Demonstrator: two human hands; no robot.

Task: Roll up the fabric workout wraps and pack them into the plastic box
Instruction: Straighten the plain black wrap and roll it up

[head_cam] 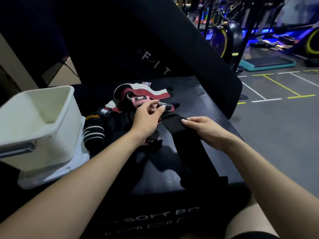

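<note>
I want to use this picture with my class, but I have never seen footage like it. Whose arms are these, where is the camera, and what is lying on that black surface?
There is no machine here. A person wears one camera on the head, so you look down along both of their bare arms. They sit at a black padded gym box. The right hand pinches one end of a long black wrap that trails toward the viewer. The left hand has its fingers on the wrap's far end, by a pile of wraps in red, white, pink and black stripes. A white plastic box stands open at the left; nothing shows inside it. Exercise bikes stand behind.
</note>
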